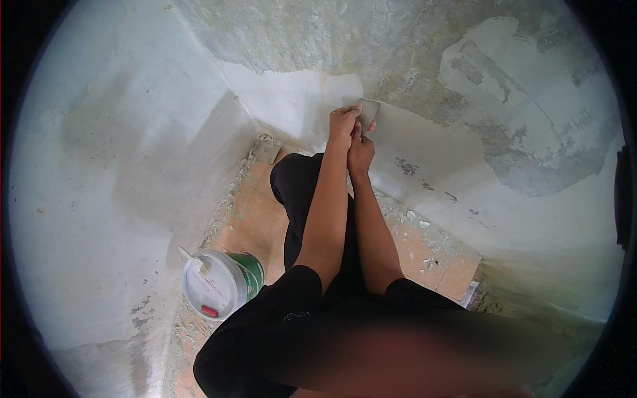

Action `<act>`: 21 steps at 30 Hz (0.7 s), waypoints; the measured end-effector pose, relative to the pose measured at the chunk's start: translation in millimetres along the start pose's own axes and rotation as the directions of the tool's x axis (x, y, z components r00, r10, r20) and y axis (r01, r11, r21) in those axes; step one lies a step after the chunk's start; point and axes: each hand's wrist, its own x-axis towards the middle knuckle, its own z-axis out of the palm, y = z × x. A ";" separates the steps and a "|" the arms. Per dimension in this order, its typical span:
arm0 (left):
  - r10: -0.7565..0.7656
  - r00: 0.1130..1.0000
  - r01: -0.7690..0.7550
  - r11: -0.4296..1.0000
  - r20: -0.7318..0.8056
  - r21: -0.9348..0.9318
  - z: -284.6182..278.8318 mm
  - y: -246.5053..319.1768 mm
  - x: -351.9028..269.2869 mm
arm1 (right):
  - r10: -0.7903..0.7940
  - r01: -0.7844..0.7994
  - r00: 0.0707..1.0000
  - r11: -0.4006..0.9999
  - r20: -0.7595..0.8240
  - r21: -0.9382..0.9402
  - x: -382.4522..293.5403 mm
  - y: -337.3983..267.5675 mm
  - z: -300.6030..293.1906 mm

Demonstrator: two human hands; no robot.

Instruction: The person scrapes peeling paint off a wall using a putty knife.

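My left hand (344,122) grips the upper left edge of a thin grey sheet (368,112), which looks like sandpaper or a flat scraper blade; which one I cannot tell. Just below it, my right hand (361,151) holds the sheet's lower part, its fingertips showing beyond the right edge. Both hands are close together in front of the wall (423,139), where a smooth pale coat borders rough, mottled grey plaster (318,35). Whether the sheet touches the wall is unclear.
A lidded white and green bucket (214,293) stands at lower left, with a brush (196,262) and a small red object (209,311) on its lid. Plaster flakes (424,224) lie along the tiled floor (254,214). A small box-like piece (266,150) sits in the corner.
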 end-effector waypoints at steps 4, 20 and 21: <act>0.039 0.999 -0.038 0.999 -0.006 0.015 6.2 0.7 -2.1 | 0.032 -0.034 0.999 0.998 0.031 0.056 2.6 0.8 -2.2; -0.051 0.998 0.058 0.985 0.048 -0.164 -1.6 4.6 8.9 | 0.043 -0.039 0.997 0.998 0.072 -0.056 6.3 -7.3 -6.3; -0.052 0.997 0.060 0.984 0.054 -0.165 1.1 5.0 8.2 | 0.046 -0.040 0.997 0.994 0.066 -0.101 8.4 -7.9 -8.3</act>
